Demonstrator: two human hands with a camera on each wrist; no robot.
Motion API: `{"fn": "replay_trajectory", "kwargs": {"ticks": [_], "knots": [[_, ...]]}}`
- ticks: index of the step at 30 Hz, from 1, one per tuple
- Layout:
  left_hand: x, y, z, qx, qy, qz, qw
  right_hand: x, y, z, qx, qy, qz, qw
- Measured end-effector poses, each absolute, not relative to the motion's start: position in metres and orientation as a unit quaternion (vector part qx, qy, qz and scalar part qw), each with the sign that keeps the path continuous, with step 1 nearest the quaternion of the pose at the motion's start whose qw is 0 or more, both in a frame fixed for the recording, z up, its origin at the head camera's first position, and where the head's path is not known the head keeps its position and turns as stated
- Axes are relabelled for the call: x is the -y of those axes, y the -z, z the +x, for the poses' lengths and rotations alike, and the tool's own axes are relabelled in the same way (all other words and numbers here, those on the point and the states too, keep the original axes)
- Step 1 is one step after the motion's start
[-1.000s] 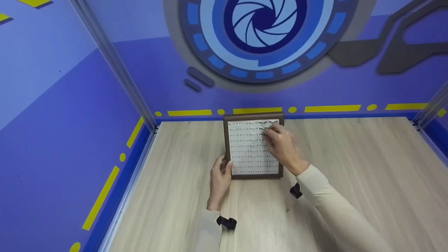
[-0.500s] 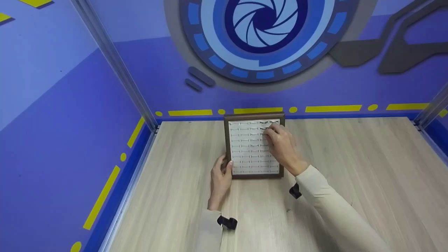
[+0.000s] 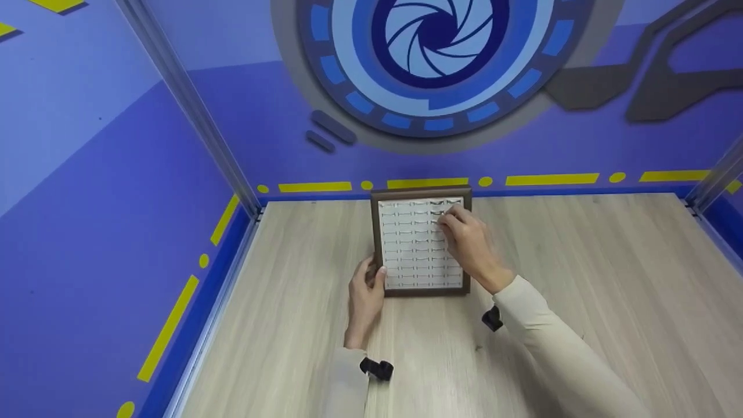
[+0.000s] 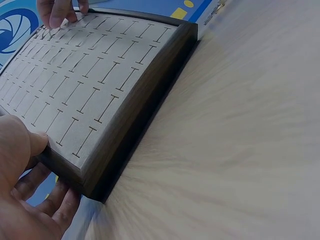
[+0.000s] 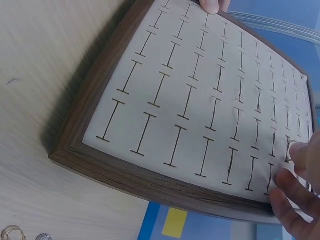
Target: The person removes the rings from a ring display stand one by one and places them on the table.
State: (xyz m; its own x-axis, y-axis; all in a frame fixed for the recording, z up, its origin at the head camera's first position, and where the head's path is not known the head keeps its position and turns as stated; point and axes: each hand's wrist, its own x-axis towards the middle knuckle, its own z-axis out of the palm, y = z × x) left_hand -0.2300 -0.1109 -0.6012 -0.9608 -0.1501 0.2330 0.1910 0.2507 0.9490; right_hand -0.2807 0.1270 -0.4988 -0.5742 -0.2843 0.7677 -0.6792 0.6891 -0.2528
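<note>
Tray (image 3: 420,247) long axis toward far wall; left hand (image 3: 367,293) grips near corner, right hand (image 3: 470,244) fingertips pinch at far slots.

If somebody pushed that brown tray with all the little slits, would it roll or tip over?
Probably neither: the tray lies flat and low on the table. It might slide on the smooth wood, though the left hand grips its corner. Its wooden frame looks stiff.

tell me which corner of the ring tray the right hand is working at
The far right corner of the ring tray; the right hand fingers its slots there, while the left hand holds the near left corner.
</note>
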Motion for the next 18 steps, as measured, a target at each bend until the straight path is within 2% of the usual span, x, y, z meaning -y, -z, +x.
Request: {"fn": "replay_trajectory", "kwargs": {"ticks": [18], "knots": [[0.113,0.604,-0.228,0.778,0.611,-0.018,0.144,-0.144,0.507,-0.266,0.831,-0.293,0.306,0.360]]}}
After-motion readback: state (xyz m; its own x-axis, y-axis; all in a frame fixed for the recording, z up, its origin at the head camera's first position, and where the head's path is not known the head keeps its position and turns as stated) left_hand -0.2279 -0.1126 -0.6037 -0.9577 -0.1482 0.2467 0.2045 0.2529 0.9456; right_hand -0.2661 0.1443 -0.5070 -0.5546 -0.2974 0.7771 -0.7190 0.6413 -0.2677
